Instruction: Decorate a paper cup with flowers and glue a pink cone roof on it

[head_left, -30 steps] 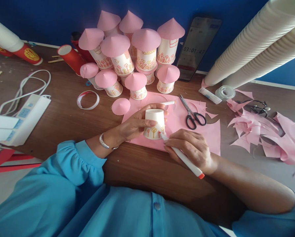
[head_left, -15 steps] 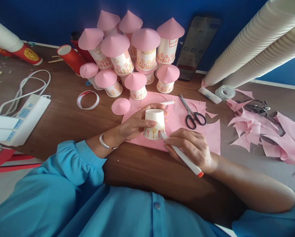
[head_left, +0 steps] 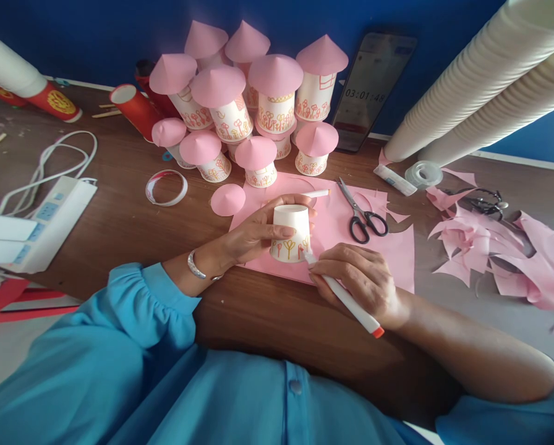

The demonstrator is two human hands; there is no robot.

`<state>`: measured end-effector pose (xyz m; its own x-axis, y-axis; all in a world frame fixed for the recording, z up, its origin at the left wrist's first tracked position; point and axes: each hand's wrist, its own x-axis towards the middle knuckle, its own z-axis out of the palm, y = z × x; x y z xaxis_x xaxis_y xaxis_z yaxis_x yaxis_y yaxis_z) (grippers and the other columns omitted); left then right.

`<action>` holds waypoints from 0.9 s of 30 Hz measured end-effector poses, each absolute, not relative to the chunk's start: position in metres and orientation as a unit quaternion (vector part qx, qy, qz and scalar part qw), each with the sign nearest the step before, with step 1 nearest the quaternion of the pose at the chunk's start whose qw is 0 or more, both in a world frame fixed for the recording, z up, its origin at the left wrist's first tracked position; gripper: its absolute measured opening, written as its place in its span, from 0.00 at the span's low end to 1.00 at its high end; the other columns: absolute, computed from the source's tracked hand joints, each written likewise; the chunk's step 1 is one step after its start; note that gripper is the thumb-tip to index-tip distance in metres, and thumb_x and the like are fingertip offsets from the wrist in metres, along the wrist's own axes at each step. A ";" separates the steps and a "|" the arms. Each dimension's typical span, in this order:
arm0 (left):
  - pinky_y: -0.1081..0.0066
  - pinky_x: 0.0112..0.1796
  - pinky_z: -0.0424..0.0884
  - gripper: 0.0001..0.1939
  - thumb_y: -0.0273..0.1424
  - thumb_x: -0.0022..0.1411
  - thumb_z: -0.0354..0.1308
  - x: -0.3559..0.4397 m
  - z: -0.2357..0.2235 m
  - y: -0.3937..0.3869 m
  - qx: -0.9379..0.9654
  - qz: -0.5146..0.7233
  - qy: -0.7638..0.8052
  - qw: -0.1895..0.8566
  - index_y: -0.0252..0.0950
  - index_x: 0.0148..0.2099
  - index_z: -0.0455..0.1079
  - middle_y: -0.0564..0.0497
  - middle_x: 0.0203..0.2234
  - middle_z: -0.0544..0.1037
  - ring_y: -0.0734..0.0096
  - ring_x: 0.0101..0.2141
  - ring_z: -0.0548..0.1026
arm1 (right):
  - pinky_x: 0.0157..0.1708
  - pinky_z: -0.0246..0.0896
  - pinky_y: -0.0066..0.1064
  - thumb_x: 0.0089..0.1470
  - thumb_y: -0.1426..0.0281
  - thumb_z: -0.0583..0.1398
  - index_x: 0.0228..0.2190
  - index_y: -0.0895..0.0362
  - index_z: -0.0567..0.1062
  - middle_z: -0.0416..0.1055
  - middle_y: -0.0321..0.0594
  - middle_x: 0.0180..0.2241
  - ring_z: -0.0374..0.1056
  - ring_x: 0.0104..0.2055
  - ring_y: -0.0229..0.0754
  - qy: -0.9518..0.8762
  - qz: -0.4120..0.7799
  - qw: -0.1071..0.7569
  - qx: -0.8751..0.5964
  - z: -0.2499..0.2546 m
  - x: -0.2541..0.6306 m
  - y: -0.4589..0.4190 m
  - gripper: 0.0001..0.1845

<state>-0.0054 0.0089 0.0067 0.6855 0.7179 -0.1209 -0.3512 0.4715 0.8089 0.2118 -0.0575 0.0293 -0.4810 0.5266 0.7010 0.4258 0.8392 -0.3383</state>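
Note:
My left hand (head_left: 253, 233) is wrapped round an upside-down white paper cup (head_left: 290, 232) with small red and yellow drawings along its lower band. The cup stands on a pink paper sheet (head_left: 392, 247). My right hand (head_left: 358, 278) pinches a white marker with an orange end (head_left: 351, 303), and its tip touches the cup's lower right side. A loose pink paper cone (head_left: 227, 199) lies just left of the sheet. A white pen or cap (head_left: 316, 193) rests behind the cup.
Several decorated cups with pink cone roofs (head_left: 258, 105) are stacked at the back. Scissors (head_left: 363, 216) lie on the sheet. A phone (head_left: 370, 93) leans on the blue wall. Long cup stacks (head_left: 481, 74), tape (head_left: 424, 173), pink scraps (head_left: 499, 241), a tape ring (head_left: 166, 187) and a power strip (head_left: 49, 216) surround.
The marker tip has made small moves against the cup's lower edge. The left hand and the cup have stayed put.

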 end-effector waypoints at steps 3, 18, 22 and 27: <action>0.64 0.42 0.75 0.28 0.30 0.57 0.70 -0.006 0.007 0.009 0.397 0.323 0.234 0.827 0.42 0.60 0.70 0.42 0.56 0.76 0.55 0.51 0.77 | 0.26 0.71 0.29 0.58 0.81 0.63 0.39 0.57 0.70 0.73 0.36 0.28 0.70 0.27 0.37 -0.860 0.061 0.426 -0.276 0.029 0.212 -0.058 0.10; 0.64 0.43 0.76 0.28 0.30 0.58 0.69 -0.006 0.006 0.009 0.399 0.318 0.232 0.828 0.42 0.60 0.70 0.42 0.58 0.74 0.54 0.52 0.77 | 0.25 0.70 0.29 0.57 0.81 0.64 0.39 0.58 0.71 0.72 0.37 0.28 0.69 0.27 0.37 -0.861 0.061 0.427 -0.269 0.031 0.212 -0.058 0.10; 0.65 0.43 0.76 0.28 0.30 0.58 0.69 -0.005 0.007 0.008 0.398 0.320 0.233 0.828 0.42 0.59 0.70 0.42 0.57 0.75 0.55 0.52 0.77 | 0.25 0.70 0.29 0.59 0.80 0.63 0.40 0.57 0.71 0.72 0.36 0.28 0.69 0.27 0.36 -0.860 0.061 0.427 -0.275 0.030 0.212 -0.058 0.09; 0.65 0.43 0.75 0.28 0.31 0.58 0.70 -0.005 0.007 0.008 0.410 0.317 0.234 0.823 0.43 0.60 0.70 0.43 0.56 0.75 0.57 0.51 0.76 | 0.27 0.71 0.29 0.59 0.80 0.63 0.40 0.57 0.71 0.72 0.36 0.28 0.70 0.28 0.36 -0.860 0.064 0.425 -0.276 0.029 0.211 -0.057 0.09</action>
<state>-0.0053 0.0079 0.0072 0.6894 0.7134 -0.1258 -0.3295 0.4635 0.8226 0.2113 -0.0572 0.0295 -0.4873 0.5288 0.6949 0.4200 0.8396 -0.3443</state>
